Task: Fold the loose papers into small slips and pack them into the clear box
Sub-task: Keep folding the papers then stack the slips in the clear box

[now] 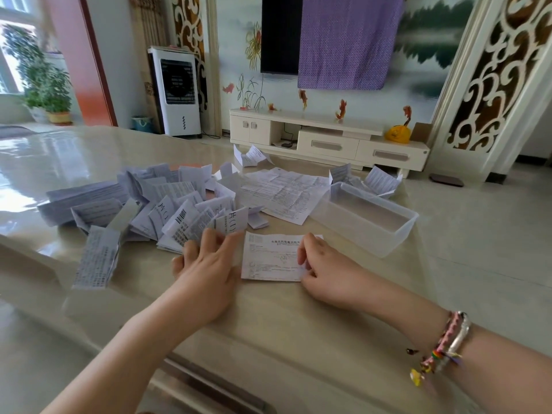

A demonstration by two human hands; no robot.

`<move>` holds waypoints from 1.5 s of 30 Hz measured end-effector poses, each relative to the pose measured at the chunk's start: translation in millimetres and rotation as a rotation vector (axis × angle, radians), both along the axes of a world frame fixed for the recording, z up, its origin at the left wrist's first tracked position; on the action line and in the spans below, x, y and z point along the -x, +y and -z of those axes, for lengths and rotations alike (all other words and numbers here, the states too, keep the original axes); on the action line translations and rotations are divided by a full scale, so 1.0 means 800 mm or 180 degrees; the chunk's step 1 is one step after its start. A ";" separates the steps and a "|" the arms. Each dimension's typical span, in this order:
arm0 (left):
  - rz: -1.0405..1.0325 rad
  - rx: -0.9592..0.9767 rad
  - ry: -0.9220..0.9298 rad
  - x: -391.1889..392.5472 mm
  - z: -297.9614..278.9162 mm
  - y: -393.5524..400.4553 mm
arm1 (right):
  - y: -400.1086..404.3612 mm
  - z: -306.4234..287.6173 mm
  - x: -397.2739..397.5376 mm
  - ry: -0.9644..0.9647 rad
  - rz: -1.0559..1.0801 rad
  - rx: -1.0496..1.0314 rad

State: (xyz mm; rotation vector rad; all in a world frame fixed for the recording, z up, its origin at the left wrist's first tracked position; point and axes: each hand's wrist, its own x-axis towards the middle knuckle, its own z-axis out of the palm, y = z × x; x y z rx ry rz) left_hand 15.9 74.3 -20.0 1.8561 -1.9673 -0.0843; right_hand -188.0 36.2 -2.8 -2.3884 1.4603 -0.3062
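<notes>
From the head camera: my left hand (206,264) lay on the worktop (298,324) at the near edge of the heap of loose papers (143,201), fingers (209,243) spread and mostly straight, their tips touching the nearest sheets without gripping any. My right hand (322,267) pinched the right edge of one printed leaflet (271,258), lying flat between my two hands, with fingers curled round its margin. The clear box (367,216) stood well apart to the right and farther back, open, with nothing I could make out inside. A large unfolded sheet (283,189) lay flat between heap and box, and more crumpled sheets (379,180) sat just behind the box. The leaflet looked thin, light and limp, already creased, and likely to slide on the glossy top, so I judged it best taken by its edges and pressed flat along each fold
</notes>
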 end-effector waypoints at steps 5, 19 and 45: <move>0.1156 0.0236 0.0415 -0.001 -0.002 -0.011 | -0.008 -0.007 0.007 -0.0233 -0.0217 0.0009; 0.1210 -0.0001 0.0255 0.012 -0.017 -0.032 | 0.003 -0.009 0.034 0.0819 -0.1042 0.1529; -0.0046 0.0432 0.1143 0.027 0.004 -0.074 | -0.083 -0.009 0.006 -0.0249 0.0446 -0.0070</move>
